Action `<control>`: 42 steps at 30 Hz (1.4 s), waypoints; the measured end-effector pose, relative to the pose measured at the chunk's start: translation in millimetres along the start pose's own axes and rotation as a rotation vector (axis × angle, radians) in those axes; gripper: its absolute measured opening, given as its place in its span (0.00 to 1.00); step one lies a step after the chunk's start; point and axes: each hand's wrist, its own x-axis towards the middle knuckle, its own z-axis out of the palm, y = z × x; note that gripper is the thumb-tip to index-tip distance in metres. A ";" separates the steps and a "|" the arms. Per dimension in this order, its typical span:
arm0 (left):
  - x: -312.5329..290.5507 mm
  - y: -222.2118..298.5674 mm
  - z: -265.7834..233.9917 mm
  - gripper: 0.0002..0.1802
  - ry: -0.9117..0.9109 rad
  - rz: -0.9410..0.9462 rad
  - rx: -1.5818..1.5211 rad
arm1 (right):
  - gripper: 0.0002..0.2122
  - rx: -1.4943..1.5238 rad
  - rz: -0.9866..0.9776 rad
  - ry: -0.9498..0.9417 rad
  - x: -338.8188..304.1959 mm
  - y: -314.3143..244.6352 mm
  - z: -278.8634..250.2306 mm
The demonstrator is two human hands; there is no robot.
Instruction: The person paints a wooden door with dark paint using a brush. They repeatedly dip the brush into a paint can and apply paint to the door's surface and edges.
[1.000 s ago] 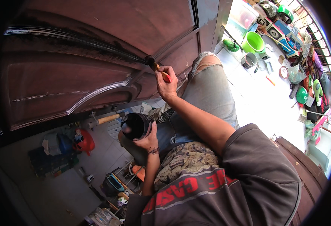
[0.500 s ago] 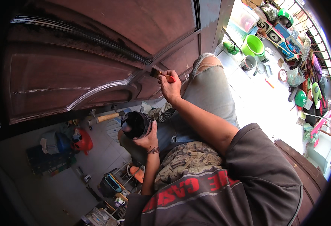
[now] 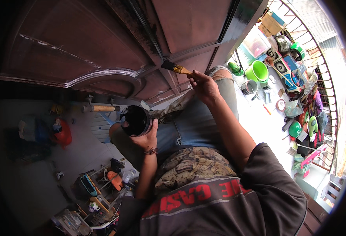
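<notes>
Our left grip (image 3: 146, 138) clasps one round, dark pot (image 3: 147, 126); our right grip (image 3: 205, 87) pinches one black-bristled, wooden-handled brush (image 3: 177, 68). One dark shirt (image 3: 220, 214) bears red lettering (image 3: 194, 195).

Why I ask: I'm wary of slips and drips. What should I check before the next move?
1. Brush in hand: ok, held by its handle in the right hand.
2. Cup in hand: ok, held in the left hand.
3. Cup filled enough: cannot tell, its inside is too dark to judge the level.
4. Brush off the door: cannot tell, the bristles overlap it in this view.
5. Door evenly coloured: not ok, black streaks lie beside brown areas.
6. Green bucket away from the brush: ok, it stands beyond the bare knee.
</notes>
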 end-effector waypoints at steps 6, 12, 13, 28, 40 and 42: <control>2.1 4.5 -2.2 0.50 0.006 -0.084 -0.130 | 0.08 0.163 0.177 -0.091 -28.9 -10.9 -4.6; -0.6 -3.8 -5.8 0.56 0.104 -0.090 -0.061 | 0.10 -0.039 0.235 -0.012 -40.9 18.0 11.7; 0.0 -3.4 -5.5 0.56 0.122 -0.083 -0.063 | 0.10 -0.077 0.282 -0.073 -33.2 26.8 1.0; -7.0 -5.0 -8.6 0.50 0.127 -0.132 -0.080 | 0.15 -0.560 -0.077 0.206 68.8 135.3 60.4; -2.8 11.9 -11.3 0.51 0.137 -0.233 -0.163 | 0.10 -0.864 -0.409 0.316 131.4 204.4 20.4; -2.3 10.3 -11.6 0.49 0.130 -0.220 -0.158 | 0.09 -0.876 -0.337 0.251 121.8 208.5 13.4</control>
